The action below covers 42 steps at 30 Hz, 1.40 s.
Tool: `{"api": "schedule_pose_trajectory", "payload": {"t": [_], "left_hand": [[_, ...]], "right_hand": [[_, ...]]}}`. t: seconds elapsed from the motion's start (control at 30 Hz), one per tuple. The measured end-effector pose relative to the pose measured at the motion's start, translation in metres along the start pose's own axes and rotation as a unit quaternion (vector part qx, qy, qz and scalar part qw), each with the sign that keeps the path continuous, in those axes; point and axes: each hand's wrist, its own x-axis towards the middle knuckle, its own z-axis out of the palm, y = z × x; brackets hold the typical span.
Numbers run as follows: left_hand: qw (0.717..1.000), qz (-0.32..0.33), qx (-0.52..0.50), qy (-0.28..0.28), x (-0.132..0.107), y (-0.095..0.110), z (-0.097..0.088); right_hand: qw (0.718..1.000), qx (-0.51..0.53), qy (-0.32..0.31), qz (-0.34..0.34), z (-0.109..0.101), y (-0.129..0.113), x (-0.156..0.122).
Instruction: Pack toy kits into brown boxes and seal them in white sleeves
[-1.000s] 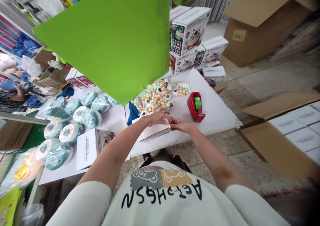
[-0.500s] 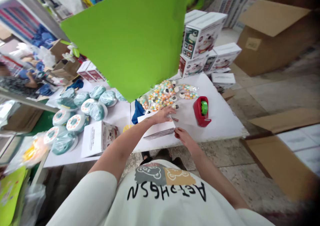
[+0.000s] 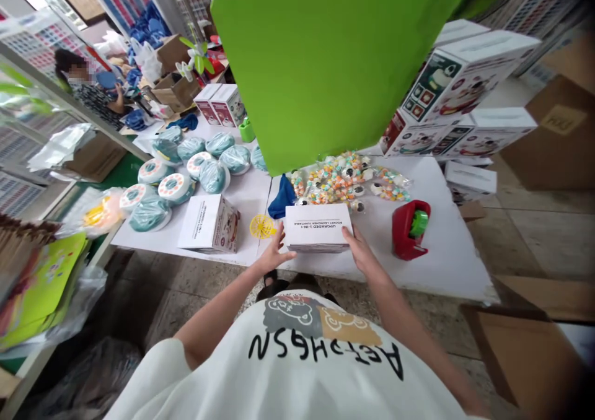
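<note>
A shut white product box (image 3: 318,228) lies on the white table (image 3: 446,271), its printed label upside down to me. My left hand (image 3: 275,251) touches its left end near the front corner, and my right hand (image 3: 361,251) presses against its right end. Just left of my left hand lies a small yellow mesh disc (image 3: 263,226). Behind the box are a blue cloth (image 3: 282,198) and clear bags of colourful small pieces (image 3: 346,184). A red tape dispenser with green tape (image 3: 411,229) stands right of my right hand.
A second white box (image 3: 209,223) and several teal-wrapped round items (image 3: 214,176) occupy the left table. A green board (image 3: 325,54) hangs overhead. Stacked product boxes (image 3: 465,79) stand at the back right, with cardboard cartons (image 3: 553,135) on the floor. A co-worker (image 3: 93,91) sits far left.
The box flap is now closed, and the box lies squarely between my hands. My left hand has moved from its top to its left end. The view has swung, shifting the table rightward.
</note>
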Motion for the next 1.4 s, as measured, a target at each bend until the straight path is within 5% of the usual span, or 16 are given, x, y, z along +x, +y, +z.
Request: {"api": "schedule_pose_trajectory", "payload": {"t": [0.2, 0.4, 0.57, 0.67, 0.83, 0.93, 1.1, 1.23, 1.33, 1.4], "left_hand": [[0.985, 0.057, 0.131, 0.097, 0.005, 0.01, 0.024], [0.991, 0.063, 0.1, 0.059, 0.006, 0.007, 0.016], [0.997, 0.062, 0.039, 0.027, 0.001, 0.005, 0.027], [0.996, 0.073, 0.06, -0.001, -0.018, 0.013, 0.029], [0.996, -0.073, -0.047, -0.007, -0.074, 0.023, 0.017], [0.989, -0.087, -0.114, 0.022, -0.091, 0.015, 0.012], [0.988, -0.061, -0.117, 0.081, -0.086, 0.006, -0.003], [0.985, -0.028, 0.092, 0.14, -0.077, 0.024, -0.044], [0.932, -0.002, 0.266, 0.247, -0.067, 0.043, -0.091], [0.871, -0.081, 0.366, 0.317, -0.057, 0.051, -0.122]], "right_hand": [[1.0, -0.015, 0.009, 0.016, -0.006, 0.009, 0.003], [0.998, 0.039, 0.017, 0.054, -0.003, 0.005, 0.002], [0.975, 0.075, 0.016, 0.209, -0.006, -0.001, -0.011], [0.97, 0.088, -0.008, 0.226, -0.011, -0.003, -0.022], [0.967, 0.075, -0.047, 0.238, -0.001, -0.01, -0.043], [0.965, 0.053, -0.069, 0.247, 0.01, -0.011, -0.05], [0.964, -0.14, -0.131, 0.187, 0.011, -0.007, -0.037], [0.935, -0.333, -0.115, -0.04, 0.005, -0.015, -0.019], [0.878, -0.432, -0.101, -0.177, 0.009, -0.024, -0.014], [0.839, -0.481, -0.107, -0.23, 0.018, -0.026, -0.016]]}}
